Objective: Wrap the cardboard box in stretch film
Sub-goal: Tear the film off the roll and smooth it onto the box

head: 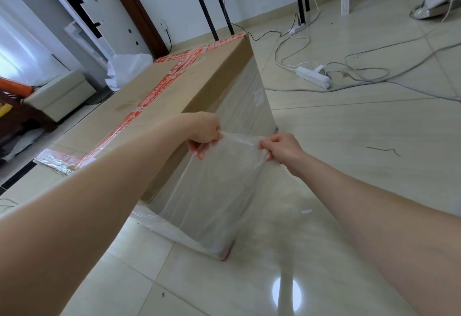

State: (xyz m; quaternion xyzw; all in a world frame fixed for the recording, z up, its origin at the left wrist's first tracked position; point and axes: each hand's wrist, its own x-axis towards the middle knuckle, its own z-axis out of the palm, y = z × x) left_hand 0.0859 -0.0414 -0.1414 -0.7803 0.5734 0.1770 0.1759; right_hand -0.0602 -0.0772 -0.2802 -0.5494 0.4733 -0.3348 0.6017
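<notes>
Film (219, 181) is stretched over the near side of the box (159, 96) at centre frame. Its top edge is pinched between the closed fingers of the left hand (207, 132) and right hand (280, 148). Probably a tearing step; a firm pull apart seems needed next.

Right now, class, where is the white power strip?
In the head view the white power strip lies on the tiled floor at upper right, beyond the cardboard box, among grey cables.
</notes>
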